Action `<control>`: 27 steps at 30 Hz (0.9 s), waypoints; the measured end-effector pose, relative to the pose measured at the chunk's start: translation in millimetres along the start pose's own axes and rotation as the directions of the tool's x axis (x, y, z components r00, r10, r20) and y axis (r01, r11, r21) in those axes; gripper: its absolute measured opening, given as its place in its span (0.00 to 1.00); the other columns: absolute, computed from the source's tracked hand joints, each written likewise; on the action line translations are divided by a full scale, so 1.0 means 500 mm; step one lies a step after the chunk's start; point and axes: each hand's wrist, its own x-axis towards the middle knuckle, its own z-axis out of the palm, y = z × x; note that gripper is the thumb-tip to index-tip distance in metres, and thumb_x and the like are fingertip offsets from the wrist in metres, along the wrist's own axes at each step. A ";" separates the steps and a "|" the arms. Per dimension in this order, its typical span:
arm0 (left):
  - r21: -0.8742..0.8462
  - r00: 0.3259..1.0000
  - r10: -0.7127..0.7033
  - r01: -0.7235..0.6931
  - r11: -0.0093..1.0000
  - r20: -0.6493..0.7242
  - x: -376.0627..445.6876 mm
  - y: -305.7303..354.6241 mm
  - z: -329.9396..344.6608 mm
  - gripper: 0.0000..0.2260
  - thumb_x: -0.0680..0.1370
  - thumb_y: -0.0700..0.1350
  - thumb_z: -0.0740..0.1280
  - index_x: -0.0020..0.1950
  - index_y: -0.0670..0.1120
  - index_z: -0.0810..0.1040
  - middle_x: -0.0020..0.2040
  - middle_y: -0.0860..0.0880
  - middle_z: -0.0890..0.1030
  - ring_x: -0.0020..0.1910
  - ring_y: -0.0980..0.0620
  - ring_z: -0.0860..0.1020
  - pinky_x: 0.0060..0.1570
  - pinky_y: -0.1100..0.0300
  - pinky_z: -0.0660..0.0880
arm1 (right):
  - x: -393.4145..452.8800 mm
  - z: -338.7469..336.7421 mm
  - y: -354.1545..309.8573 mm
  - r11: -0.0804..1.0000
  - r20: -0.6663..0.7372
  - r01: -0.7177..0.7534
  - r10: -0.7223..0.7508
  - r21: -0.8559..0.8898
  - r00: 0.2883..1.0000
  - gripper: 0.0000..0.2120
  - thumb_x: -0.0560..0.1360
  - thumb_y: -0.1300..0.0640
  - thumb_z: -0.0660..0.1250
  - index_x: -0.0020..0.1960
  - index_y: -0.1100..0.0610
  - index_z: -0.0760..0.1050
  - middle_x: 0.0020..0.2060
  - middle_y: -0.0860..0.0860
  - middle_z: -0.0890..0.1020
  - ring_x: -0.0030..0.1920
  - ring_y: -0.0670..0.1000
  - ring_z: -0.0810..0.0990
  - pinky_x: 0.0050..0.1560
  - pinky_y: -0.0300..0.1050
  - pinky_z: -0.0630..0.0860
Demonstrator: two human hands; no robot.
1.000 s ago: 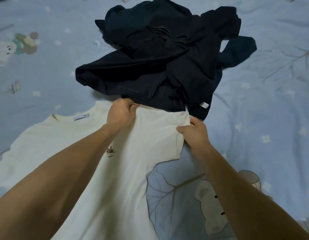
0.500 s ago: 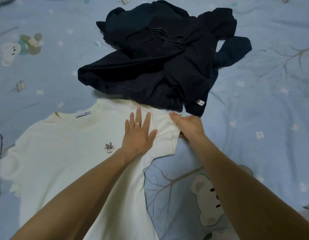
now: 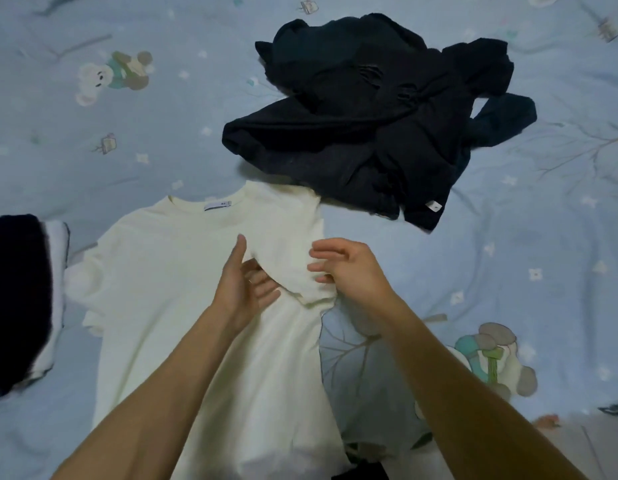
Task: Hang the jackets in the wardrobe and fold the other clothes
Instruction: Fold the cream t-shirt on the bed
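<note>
A cream-white T-shirt (image 3: 169,271) lies flat, front up, on the blue bed sheet, collar toward the far side. Its right sleeve (image 3: 286,258) is folded inward over the chest. My left hand (image 3: 245,282) stands on edge on the shirt, thumb pointing up, with its straight fingers slid under the folded sleeve. My right hand (image 3: 349,268) is at the sleeve's outer edge, with curled fingertips pinching the cloth. A heap of dark navy clothes (image 3: 369,126) lies just beyond the shirt, apart from both hands.
A dark folded garment on something white (image 3: 20,299) sits at the left edge, close to the shirt's other sleeve. A small dark item (image 3: 363,472) shows at the bottom edge. The blue bear-print sheet (image 3: 508,271) spreads out to the right.
The shirt's right sleeve has been folded inward over the chest. My left hand went from lying flat on the shirt to standing on edge under the sleeve. My right hand moved in with the sleeve.
</note>
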 end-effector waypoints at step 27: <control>0.267 0.996 0.075 -0.060 0.962 -0.045 -0.004 -0.129 -0.138 0.15 0.77 0.52 0.71 0.46 0.39 0.80 0.40 0.45 0.85 0.38 0.51 0.84 0.38 0.61 0.80 | -0.111 0.060 0.246 0.884 -0.269 -0.317 0.231 -0.342 0.935 0.10 0.73 0.52 0.73 0.46 0.56 0.76 0.40 0.48 0.81 0.37 0.46 0.78 0.32 0.36 0.72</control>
